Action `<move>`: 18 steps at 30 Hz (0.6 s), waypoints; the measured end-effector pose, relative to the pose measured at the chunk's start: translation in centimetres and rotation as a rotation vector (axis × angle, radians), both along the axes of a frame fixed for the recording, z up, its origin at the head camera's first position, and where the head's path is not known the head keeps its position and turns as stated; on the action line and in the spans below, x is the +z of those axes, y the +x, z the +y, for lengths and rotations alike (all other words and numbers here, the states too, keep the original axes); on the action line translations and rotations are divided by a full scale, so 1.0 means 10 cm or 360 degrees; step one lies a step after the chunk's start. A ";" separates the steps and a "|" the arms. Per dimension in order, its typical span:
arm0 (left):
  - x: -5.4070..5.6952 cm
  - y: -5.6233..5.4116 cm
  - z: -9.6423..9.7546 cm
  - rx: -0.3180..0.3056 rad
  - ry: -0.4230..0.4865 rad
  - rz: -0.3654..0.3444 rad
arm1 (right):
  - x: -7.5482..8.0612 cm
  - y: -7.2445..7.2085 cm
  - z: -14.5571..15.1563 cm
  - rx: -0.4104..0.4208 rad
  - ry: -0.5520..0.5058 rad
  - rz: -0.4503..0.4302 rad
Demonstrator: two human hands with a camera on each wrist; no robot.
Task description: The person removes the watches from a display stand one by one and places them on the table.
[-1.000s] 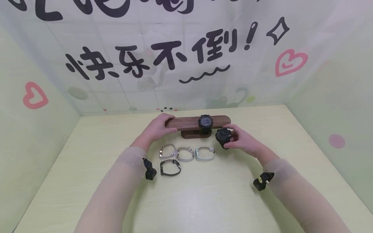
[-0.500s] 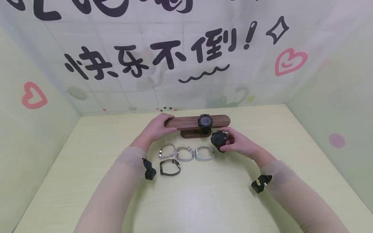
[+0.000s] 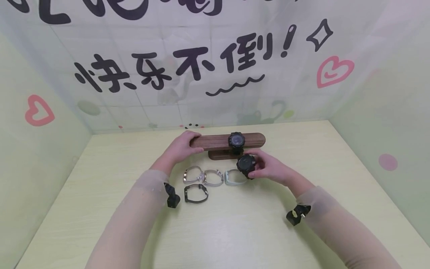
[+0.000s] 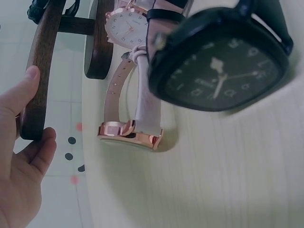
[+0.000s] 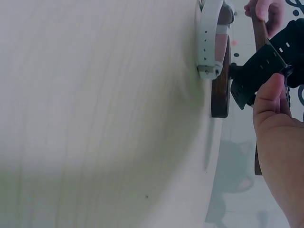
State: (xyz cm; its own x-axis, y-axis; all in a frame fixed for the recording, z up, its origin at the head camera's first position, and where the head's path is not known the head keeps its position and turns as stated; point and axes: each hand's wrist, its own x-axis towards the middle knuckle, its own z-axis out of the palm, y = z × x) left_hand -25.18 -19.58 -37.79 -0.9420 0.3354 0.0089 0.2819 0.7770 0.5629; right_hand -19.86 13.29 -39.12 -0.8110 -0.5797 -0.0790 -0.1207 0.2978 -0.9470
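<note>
At the back of the table, my left hand grips the left end of a wooden watch stand; the left wrist view shows its thumb and fingers on either side of the bar. A black digital-looking watch is strapped round the bar, right of centre. My right hand holds another black watch by its side, just in front of the stand's base and partly over the pale green watch. In the right wrist view, the held watch's perforated black strap hangs loose near the thumb.
Left of the pale green watch lie a white-strapped watch and a rose-gold-cased watch, both on their sides. A black analog watch lies nearer the front. Behind the table rises a printed curtain.
My right hand has moved left and slightly toward the front with the black watch, from beside the stand's right end to before its base. The left hand keeps its grip in place.
</note>
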 end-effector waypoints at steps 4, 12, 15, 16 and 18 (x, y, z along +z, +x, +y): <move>0.00 0.00 0.00 0.0000 -0.0001 -0.0001 | 0.01 0.02 -0.04 0.0050 -0.0003 0.0008; -0.01 0.01 0.00 -0.0002 -0.0001 0.0009 | 0.06 0.12 -0.13 0.0122 0.0016 0.0001; -0.02 0.01 0.00 -0.0001 0.0007 0.0017 | 0.07 0.16 -0.15 0.0167 0.0013 0.0007; -0.02 0.01 0.00 0.0000 0.0006 0.0019 | 0.07 0.17 -0.16 0.0187 0.0000 0.0005; -0.02 0.01 0.00 -0.0001 0.0005 0.0021 | 0.07 0.19 -0.18 0.0218 -0.0017 0.0008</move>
State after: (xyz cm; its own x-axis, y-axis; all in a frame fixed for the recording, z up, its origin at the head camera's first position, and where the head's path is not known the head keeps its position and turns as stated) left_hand -25.12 -19.61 -37.96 -0.9416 0.3359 0.0223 0.2898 0.7750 0.5616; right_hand -17.97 11.51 -38.47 -0.7245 -0.6859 -0.0680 -0.1646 0.2680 -0.9493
